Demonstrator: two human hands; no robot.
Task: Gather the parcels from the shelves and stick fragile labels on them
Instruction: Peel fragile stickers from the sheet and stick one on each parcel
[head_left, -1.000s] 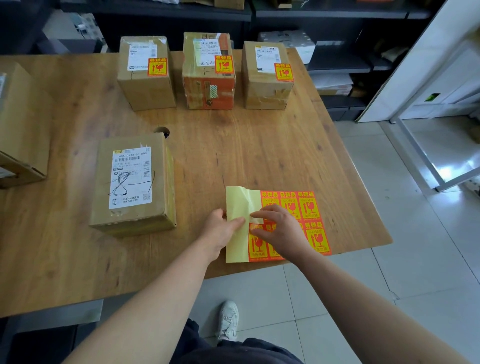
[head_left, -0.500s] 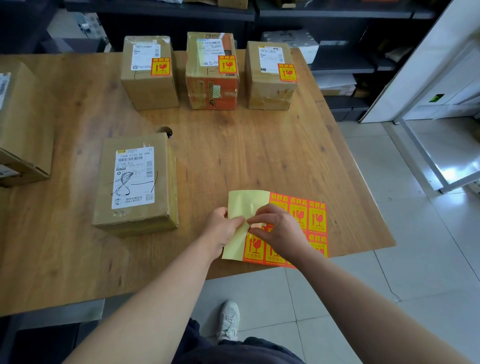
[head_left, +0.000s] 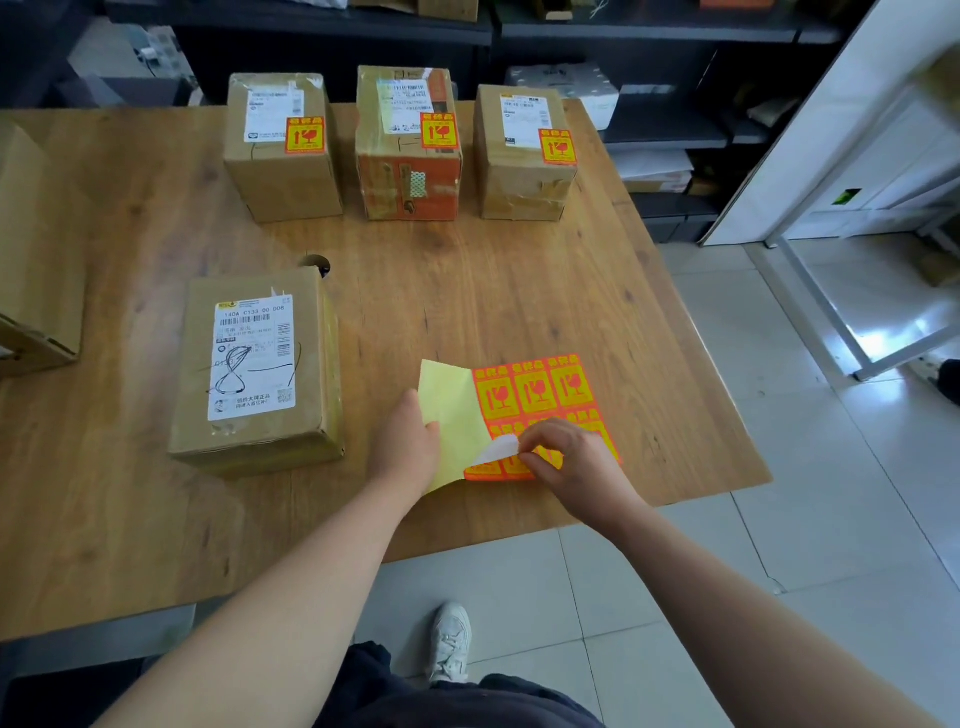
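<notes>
A sheet of orange and yellow fragile labels (head_left: 535, 389) lies near the table's front right edge, its left part bare yellow backing. My left hand (head_left: 408, 441) presses on that backing. My right hand (head_left: 571, 457) pinches one label (head_left: 497, 449), which curls up off the sheet with its white underside showing. A cardboard parcel (head_left: 260, 369) with a white shipping slip and no fragile label lies to the left of my hands. Three parcels stand in a row at the back, each with a fragile label: left (head_left: 283, 145), middle (head_left: 408, 145), right (head_left: 524, 153).
The wooden table (head_left: 519, 280) has a round cable hole (head_left: 317, 265) behind the near parcel. A large carton (head_left: 36, 260) sits at the left edge. Dark shelves (head_left: 649, 104) with parcels stand behind the table. White metal framing (head_left: 810, 291) stands on the tiled floor to the right.
My right hand has peeled one label partly off the sheet, so its white underside now curls up. The left hand stays on the yellow backing.
</notes>
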